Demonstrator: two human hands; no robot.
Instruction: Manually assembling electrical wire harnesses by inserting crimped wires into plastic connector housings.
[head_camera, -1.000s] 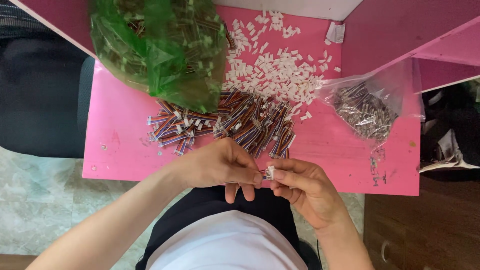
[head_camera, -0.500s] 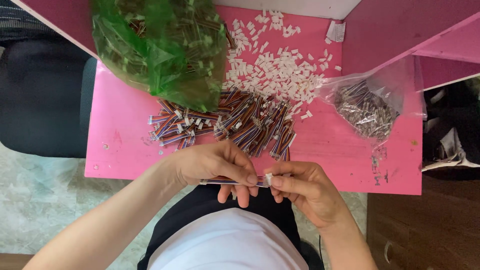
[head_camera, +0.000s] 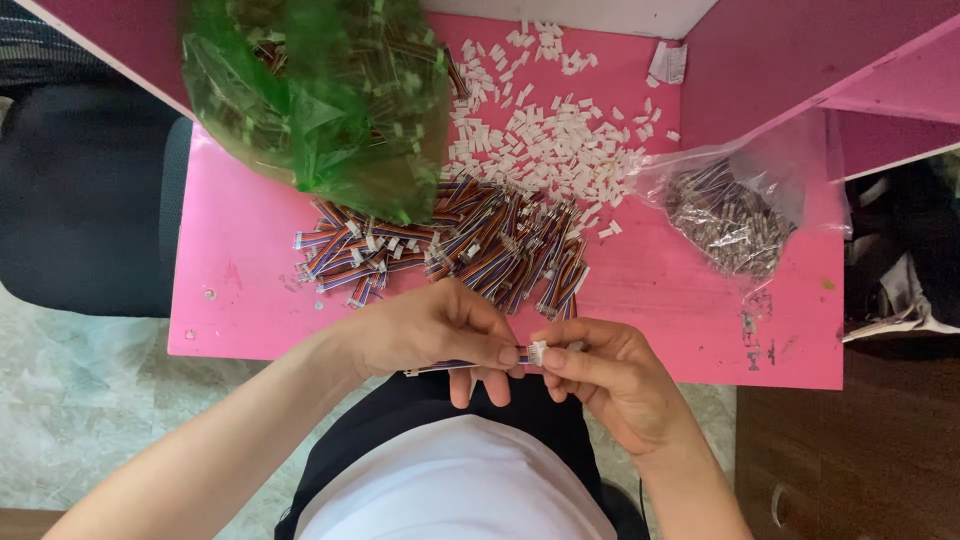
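Underneath, pink table (head_camera: 250, 300), pale stone floor (head_camera: 80, 400)

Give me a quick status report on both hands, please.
Left hand pinching a ribbon cable. Right hand pressing a small white connector onto its end. Loose cable pile just beyond, nothing blocking.

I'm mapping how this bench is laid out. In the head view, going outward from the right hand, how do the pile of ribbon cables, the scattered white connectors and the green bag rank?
From the right hand:
1. Pile of ribbon cables, just above the hands, mid-table.
2. White connectors, beyond the cables, toward the table's back.
3. Green bag, far back-left corner.
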